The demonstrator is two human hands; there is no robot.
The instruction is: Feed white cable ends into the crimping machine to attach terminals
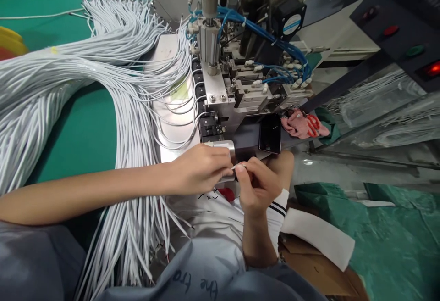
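Observation:
My left hand [206, 168] and my right hand [256, 184] meet in front of the machine, above my lap. Between their closed fingertips runs the thin white end of a cable [235, 167], pinched from both sides. Most of this cable is hidden by my fingers. Just behind my hands is the machine's black fixture row [210, 124], with several white cables lying in it. A large bundle of white cables [132, 145] hangs over the table edge under my left forearm.
The machine [209, 44] with blue air hoses [268, 35] stands ahead. A phone [270, 133] and a pink cloth [300, 124] lie to its right. A control box [395, 39] with buttons hangs at upper right. The green table [82, 131] is at left.

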